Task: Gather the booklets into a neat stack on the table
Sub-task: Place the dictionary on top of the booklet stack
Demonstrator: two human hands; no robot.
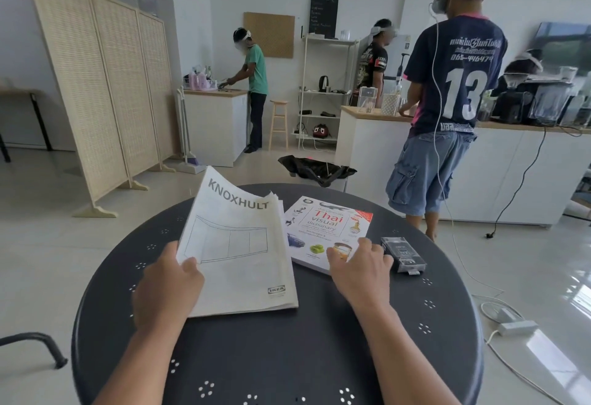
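Note:
A grey-white KNOXHULT booklet point(238, 244), with several more under it, stands tilted on the round dark table point(287, 356), its lower edge resting on the top. My left hand point(166, 289) grips its left edge, thumb on the cover. To the right a Thai visual dictionary point(326, 228) lies flat. My right hand point(359, 268) rests on the dictionary's near right corner, fingers spread over the cover.
A small clear plastic box point(403, 254) lies on the table right of the dictionary. A person in a number 13 shirt point(447, 100) stands at a counter beyond the table. A black-bagged bin point(316, 169) sits behind the table. Cables and an adapter point(516, 328) lie on the floor at right.

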